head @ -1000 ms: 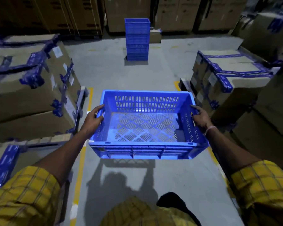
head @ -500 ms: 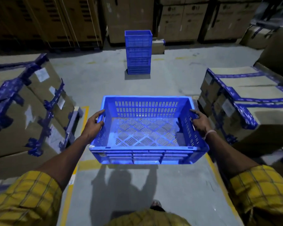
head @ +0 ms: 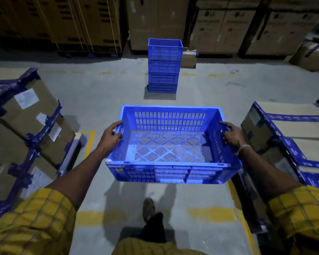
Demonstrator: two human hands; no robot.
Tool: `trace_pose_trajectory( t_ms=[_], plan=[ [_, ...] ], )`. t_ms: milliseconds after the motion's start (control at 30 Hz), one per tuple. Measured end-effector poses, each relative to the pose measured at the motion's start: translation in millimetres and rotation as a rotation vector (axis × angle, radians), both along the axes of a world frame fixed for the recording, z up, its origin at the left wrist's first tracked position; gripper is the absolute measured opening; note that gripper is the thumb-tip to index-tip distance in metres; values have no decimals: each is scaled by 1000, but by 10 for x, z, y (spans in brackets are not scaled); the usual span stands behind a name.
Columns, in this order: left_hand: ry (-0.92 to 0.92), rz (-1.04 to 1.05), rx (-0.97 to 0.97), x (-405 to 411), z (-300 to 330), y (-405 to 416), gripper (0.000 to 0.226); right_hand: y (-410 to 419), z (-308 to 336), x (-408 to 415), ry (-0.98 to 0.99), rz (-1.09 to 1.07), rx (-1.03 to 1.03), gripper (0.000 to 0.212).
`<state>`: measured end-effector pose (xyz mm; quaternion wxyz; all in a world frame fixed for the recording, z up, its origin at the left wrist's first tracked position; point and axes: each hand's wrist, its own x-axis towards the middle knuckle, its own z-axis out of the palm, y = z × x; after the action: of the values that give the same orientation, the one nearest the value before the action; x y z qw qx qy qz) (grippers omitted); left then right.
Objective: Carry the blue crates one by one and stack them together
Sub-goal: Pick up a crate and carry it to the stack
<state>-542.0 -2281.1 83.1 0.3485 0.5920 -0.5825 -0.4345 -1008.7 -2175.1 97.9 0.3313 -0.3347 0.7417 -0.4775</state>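
crate (head: 170, 144) between both hands' grip

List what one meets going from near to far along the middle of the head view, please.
Foot → carried blue crate, gripped by the left hand and right hand → bare floor → stack of blue crates → large cartons.

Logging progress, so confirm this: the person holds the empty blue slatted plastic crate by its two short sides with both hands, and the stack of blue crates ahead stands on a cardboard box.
One thing is wrong. The head view shows the stack of blue crates standing directly on the grey concrete floor, not on a cardboard box. The rest holds: left hand and right hand grip the empty blue slatted plastic crate by its short sides.
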Motion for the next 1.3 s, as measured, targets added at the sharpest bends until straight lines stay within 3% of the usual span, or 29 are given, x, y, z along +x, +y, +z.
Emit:
trace_pose_trajectory(
  t_ms=[467,867,1100,1300],
  plan=[
    [-12,-27,-6,-1004,255,-3710,63,-3523,90,-942,20,-81,-13,55],
    [-10,19,-43,-2274,351,-6683,63,-6803,-53,-2307,140,9,-9,57],
    [16,53,-17,-2812,600,-8316,62,-8645,327,-3005,232,149,46,45],
    [38,65,-11,-3145,665,-9851,62,-10162,416,-3349,205,112,30,55]
  ],
)
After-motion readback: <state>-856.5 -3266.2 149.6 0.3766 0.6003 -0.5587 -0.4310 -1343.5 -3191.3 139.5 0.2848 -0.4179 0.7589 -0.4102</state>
